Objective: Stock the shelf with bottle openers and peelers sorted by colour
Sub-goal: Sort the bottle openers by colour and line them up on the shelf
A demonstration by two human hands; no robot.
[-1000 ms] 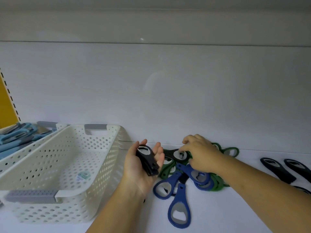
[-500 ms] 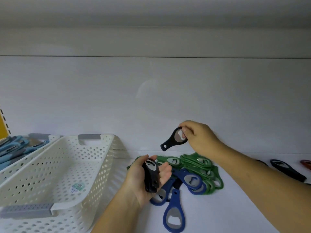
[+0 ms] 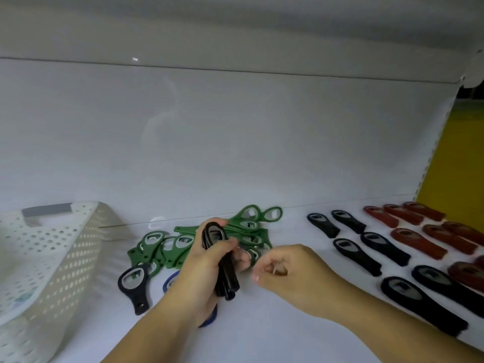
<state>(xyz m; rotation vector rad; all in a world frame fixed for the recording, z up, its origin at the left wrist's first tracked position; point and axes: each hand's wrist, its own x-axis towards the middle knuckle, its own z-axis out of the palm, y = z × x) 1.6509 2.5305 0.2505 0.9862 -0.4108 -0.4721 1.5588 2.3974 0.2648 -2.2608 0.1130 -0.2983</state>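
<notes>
Bottle openers, black, stack (image 3: 212, 235): held upright-ish in the left hand (image 3: 201, 271), fingers and thumb wrapped round the handles, ring heads uppermost, over the shelf (image 3: 262, 334) just in front of the green pile (image 3: 246, 229).

Right hand (image 3: 296, 279): beside the stack, not touching it; fingers loosely curled, nothing seen in them.

Handling note (judgement): square the stack before moving it, since the handles fan out at the lower end and 1 could slip. Collect the 1 stray black opener (image 3: 135, 282) lying near the basket (image 3: 65, 244), then lay each piece in the black rows (image 3: 366, 254), apart from the red rows (image 3: 419, 234).

Appearance: flat, matte dark plastic, oval head with pale metal insert, tapering handle with a small hole at the tail. Likely light and slick; pinch by the head.

Blue openers (image 3: 169, 280): largely hidden under the left hand.

Peelers: none in view.
</notes>
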